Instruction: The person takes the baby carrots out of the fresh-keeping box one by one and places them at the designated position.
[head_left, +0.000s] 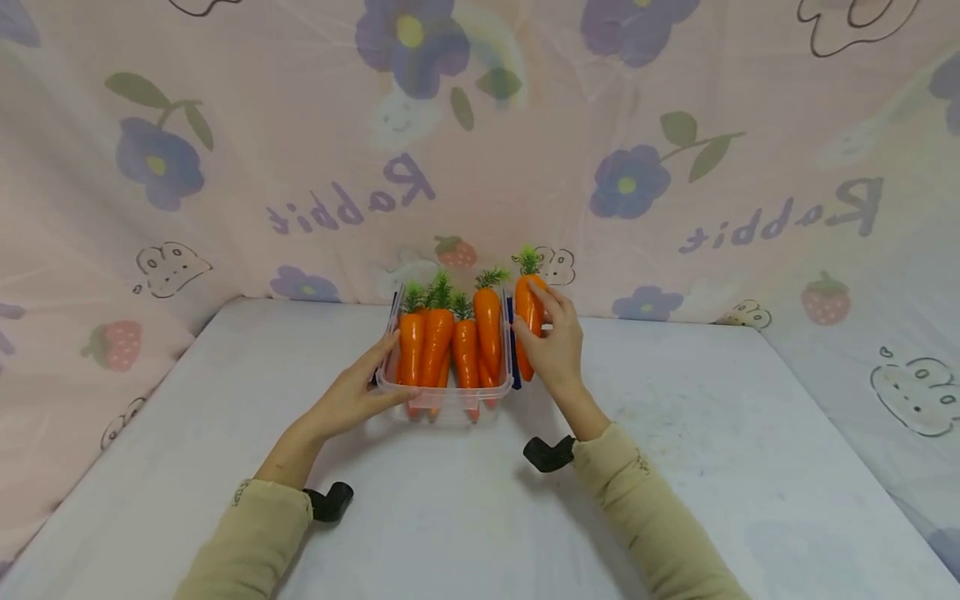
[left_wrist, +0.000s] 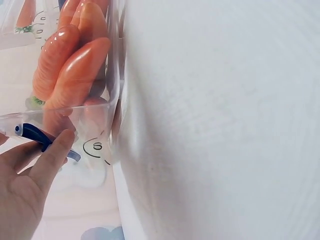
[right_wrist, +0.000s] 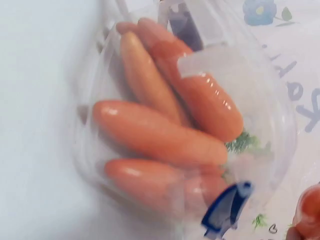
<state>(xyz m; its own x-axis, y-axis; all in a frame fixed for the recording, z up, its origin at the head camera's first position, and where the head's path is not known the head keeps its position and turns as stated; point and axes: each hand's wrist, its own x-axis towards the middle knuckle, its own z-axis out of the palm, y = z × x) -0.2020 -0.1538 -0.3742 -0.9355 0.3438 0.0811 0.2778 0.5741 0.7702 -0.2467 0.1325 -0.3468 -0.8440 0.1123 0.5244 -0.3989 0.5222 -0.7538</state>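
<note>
A clear plastic box [head_left: 450,392] with dark blue side clips [right_wrist: 227,210] stands on the table, filled with several orange carrots [head_left: 437,343] with green leafy tops. My left hand [head_left: 348,404] grips its left front corner, thumb along the front rim and fingers at the left side, by a blue clip [left_wrist: 35,134]. Just outside the right wall, my right hand [head_left: 561,343] holds another carrot [head_left: 528,293] upright between thumb and fingers, its leafy top pointing up. Only a bit of that held carrot [right_wrist: 311,212] shows at the right wrist view's edge.
The white tabletop [head_left: 712,467] spreads around the box. Behind it hangs a pink printed cloth [head_left: 510,167] with flowers and rabbits, close to the table's back edge. Black wrist mounts [head_left: 549,454] stick out from both sleeves above the table.
</note>
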